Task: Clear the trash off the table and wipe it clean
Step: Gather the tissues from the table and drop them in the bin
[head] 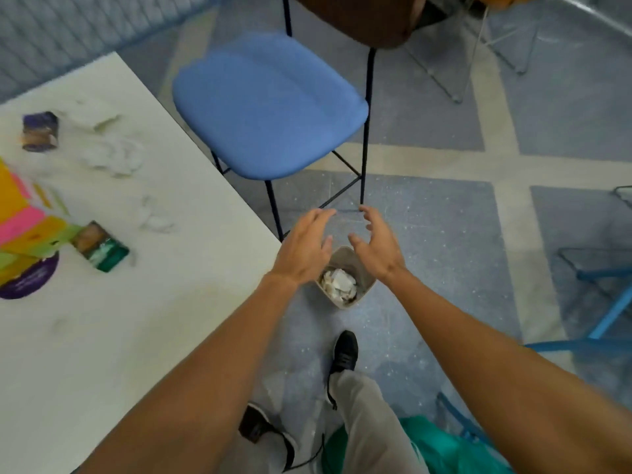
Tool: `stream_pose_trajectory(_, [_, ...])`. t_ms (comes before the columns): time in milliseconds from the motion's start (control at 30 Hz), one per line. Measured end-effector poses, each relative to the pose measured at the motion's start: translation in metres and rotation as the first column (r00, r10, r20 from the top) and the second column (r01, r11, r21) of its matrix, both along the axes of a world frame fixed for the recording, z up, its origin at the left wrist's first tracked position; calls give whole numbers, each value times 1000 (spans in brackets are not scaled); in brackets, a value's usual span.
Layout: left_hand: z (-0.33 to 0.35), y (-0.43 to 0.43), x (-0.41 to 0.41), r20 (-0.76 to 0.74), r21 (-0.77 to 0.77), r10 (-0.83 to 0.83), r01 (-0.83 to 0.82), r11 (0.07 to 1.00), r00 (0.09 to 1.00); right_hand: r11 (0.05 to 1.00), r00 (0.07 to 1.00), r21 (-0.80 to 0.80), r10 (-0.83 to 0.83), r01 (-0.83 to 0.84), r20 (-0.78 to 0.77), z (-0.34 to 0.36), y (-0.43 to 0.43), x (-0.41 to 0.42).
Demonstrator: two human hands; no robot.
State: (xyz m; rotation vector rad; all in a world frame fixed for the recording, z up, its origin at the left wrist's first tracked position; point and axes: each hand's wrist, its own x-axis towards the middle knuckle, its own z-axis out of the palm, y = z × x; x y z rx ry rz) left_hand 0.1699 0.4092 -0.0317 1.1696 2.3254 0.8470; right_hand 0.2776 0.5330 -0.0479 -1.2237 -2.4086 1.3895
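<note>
Left hand (304, 254), right hand (376, 249): fingers (321, 215) spread above bin (357, 263)

Off the white table's (143, 336) near corner, a small bin (364, 282) has its sides covered by the left hand (304, 249) and right hand (376, 249). On the table, a bright box (20, 217) is cropped at the frame's edge and overlaps a purple disc (30, 282). Print on the purple wrapper (40, 131) and green wrapper (101, 246) is blurred beyond reading.

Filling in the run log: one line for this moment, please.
left hand open | right hand open | both over bin | bin: paper inside | table: wrappers, tissues
</note>
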Motion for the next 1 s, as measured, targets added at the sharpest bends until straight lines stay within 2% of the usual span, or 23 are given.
stream_pose_trajectory(167, [53,-101,-35,-115,-18,83,-85,996,990,996,993,38,88,-85,-75,54,-78,-33])
stream_pose_trajectory(400, [78,-239,-78,-87,-96,255,-263,960,963,980,970,61,194,-187,-145,89,-184,-89])
stream_pose_trajectory(533, [84,-289,-97,-65,-149,320,-327,933,945,967,954,72,254,-245,-160,91,-221,-113])
stream_pose_trajectory(733, [83,-314,-125,-42,-134,391,-393,910,919,939,931,78,344,-336,-123,80,-240,-146])
stream_pose_trajectory(1000, [60,-285,-196,60,-137,470,-459,878,881,862,866,89,500,-499,12,52,-218,-217])
